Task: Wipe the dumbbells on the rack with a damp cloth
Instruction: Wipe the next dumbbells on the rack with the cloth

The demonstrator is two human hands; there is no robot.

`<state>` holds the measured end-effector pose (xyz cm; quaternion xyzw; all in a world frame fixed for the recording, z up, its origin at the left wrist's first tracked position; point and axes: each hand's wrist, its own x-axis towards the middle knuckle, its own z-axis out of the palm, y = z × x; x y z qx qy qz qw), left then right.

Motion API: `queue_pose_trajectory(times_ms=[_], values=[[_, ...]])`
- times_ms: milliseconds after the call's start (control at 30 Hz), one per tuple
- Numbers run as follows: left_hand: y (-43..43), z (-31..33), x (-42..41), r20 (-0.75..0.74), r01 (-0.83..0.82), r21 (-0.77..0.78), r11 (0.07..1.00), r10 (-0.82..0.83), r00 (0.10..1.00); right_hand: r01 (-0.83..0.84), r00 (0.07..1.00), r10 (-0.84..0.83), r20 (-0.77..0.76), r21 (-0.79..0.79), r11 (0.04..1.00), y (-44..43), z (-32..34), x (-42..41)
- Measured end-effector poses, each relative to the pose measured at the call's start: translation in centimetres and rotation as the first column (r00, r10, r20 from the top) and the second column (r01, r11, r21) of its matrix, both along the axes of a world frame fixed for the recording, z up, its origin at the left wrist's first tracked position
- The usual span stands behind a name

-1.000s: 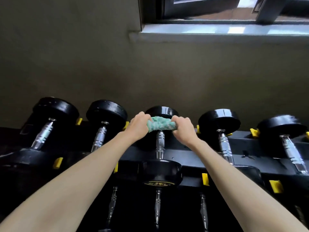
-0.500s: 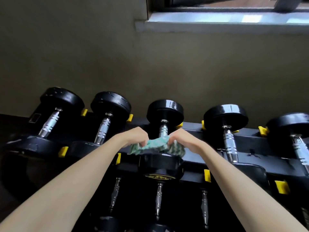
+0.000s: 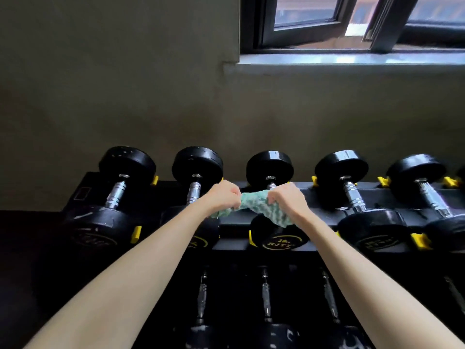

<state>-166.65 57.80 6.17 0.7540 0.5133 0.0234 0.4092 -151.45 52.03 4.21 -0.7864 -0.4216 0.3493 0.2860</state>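
Several black dumbbells with chrome handles lie in a row on the top tier of a black rack (image 3: pixel 319 219). The middle dumbbell (image 3: pixel 270 167) has a shiny far head; its handle is hidden behind a green patterned cloth (image 3: pixel 256 204). My left hand (image 3: pixel 222 197) grips the cloth's left end and my right hand (image 3: pixel 286 200) grips its right end, stretching it across the handle. A loose cloth corner hangs over the near head, marked with yellow lettering (image 3: pixel 279 241).
Other dumbbells flank the middle one: left neighbour (image 3: pixel 196 165), right neighbour (image 3: pixel 342 166). Yellow clips (image 3: pixel 137 234) mark the rack cradles. A lower tier holds more dumbbells (image 3: pixel 265 298). A grey wall stands close behind, with a window sill (image 3: pixel 352 59) above.
Both hands drew the cloth from the far end of the handle toward the near head, then moved it back up to mid-handle. The view tilted up, showing more window.
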Motion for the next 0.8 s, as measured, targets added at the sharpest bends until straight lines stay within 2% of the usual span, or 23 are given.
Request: queue_pose_trajectory(times_ms=[100, 167, 233, 333, 467, 600, 800], values=[[1.3, -0.2, -3.5, 0.014, -0.018, 0.239, 0.971, 0.015, 1.0, 0.012, 0.998, -0.018, 0.059, 0.105, 0.994, -1.2, -1.7, -4.5], [2.0, -0.6, -5.3, -0.064, 0.096, 0.343, 0.935, -0.078, 0.995, 0.075, 0.994, -0.087, 0.069, 0.156, 0.985, -1.7, -3.3, -6.9], [2.3, -1.1, -6.1, -0.164, 0.268, 0.378, 0.886, -0.221, 0.962, 0.149, 0.98, -0.166, 0.109, 0.155, 0.977, -2.2, -4.5, -8.8], [2.5, -1.3, -6.0, -0.264, 0.441, 0.388, 0.809, -0.36, 0.895, 0.218, 0.963, -0.236, 0.128, 0.14, 0.966, -2.7, -5.9, -11.0], [3.5, -1.5, -4.8, -0.337, 0.531, 0.389, 0.753, -0.42, 0.843, 0.33, 0.937, -0.341, 0.076, 0.121, 0.936, -2.3, -7.4, -11.9], [4.9, -2.3, -2.9, -0.448, 0.603, 0.333, 0.725, -0.441, 0.778, 0.487, 0.869, -0.48, -0.116, 0.035, 0.873, -0.3, -9.2, -11.2], [6.6, -4.0, -0.6, -0.516, 0.658, 0.131, 0.742, -0.516, 0.684, 0.434, 0.825, -0.454, -0.337, -0.136, 0.891, 1.6, -13.0, -11.2]])
